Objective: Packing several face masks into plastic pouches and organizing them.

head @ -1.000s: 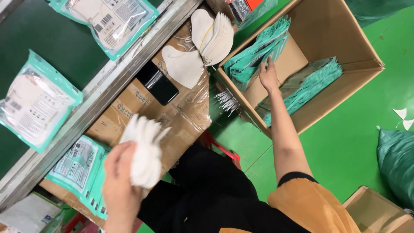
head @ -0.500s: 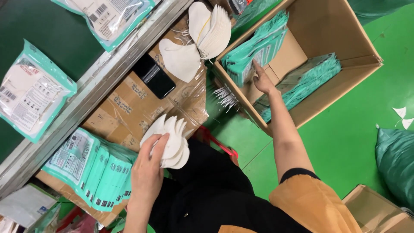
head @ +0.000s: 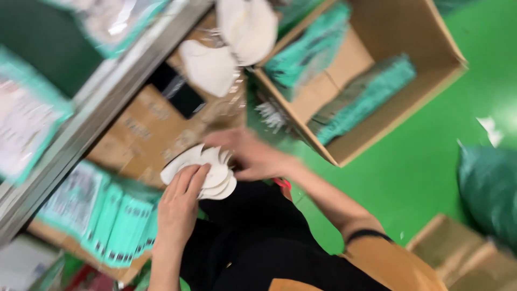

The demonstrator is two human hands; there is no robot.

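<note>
The left hand is closed on a fanned stack of white masks, fingers laid over its near face and the stack held above the lap. The right hand meets the same stack from the far side, fingers touching its upper edge; motion blur hides whether they pinch it. The two hands are thus together at the stack. Just left of the left hand, a cardboard tray carries a row of green packets standing on edge. Directly beyond the hands lies a brown box wrapped in clear film, with a dark flat object on top of it, kind not discernible. Farther off, above the hands, more loose white masks lie in a pile. To the right of the right hand, an open cardboard carton sits on the green floor, holding bundles of green packets. At far left, a metal rail borders a dark belt bearing further sealed packets, all blurred.
</note>
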